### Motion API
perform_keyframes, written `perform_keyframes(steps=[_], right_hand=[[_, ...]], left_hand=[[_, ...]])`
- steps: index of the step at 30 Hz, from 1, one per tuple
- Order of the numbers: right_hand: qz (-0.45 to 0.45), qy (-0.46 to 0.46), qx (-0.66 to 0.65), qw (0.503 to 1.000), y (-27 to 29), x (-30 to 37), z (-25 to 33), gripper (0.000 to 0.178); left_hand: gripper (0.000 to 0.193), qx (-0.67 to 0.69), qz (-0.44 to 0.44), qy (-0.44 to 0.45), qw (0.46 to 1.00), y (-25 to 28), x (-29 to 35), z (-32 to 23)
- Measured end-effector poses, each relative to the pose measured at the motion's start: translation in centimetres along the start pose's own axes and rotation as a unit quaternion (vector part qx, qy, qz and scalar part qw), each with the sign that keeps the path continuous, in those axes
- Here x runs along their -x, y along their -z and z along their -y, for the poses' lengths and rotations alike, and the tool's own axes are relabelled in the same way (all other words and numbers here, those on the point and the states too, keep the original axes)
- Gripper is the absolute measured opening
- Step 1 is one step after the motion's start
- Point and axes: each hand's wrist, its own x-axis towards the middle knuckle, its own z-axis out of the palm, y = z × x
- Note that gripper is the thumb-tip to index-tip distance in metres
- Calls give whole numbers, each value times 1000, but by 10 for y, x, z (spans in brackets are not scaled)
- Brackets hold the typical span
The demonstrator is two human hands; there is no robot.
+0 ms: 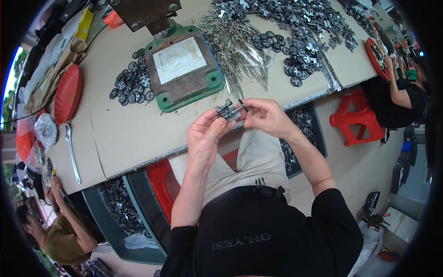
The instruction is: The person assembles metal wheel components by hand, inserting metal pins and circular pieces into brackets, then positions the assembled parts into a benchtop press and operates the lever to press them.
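My left hand pinches a small grey plastic toy-car chassis between thumb and fingers, just over the table's front edge. At the chassis's right side my right hand has thumb and fingertips closed on a small black wheel, seen edge-on. Whether the wheel sits on an axle is too small to tell. Beyond my hands stands a green press base with a worn plate on top. Black wheels lie heaped at its left. Thin metal rods are piled at its right.
More wheels and a big heap of grey plastic parts cover the far right. A wrench and a red dish lie left. Bins of parts stand below the table edge. Co-workers sit on both sides.
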Motion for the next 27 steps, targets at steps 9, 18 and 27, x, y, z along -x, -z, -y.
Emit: perform_keyframes(steps=[9,18,27], right_hand=[[61,180,352,917,0,-20,34,18],[-12,134,337,932,11,-39,46,20],[-38,234,443,865,57,-63,111,19]], left_hand=[[31,-462,55,-48,884,-6,-10,-47],[27,-521,-172,-237,802,23,-114,-110],[32,-583,-172,-328,723,48,-134,-98]])
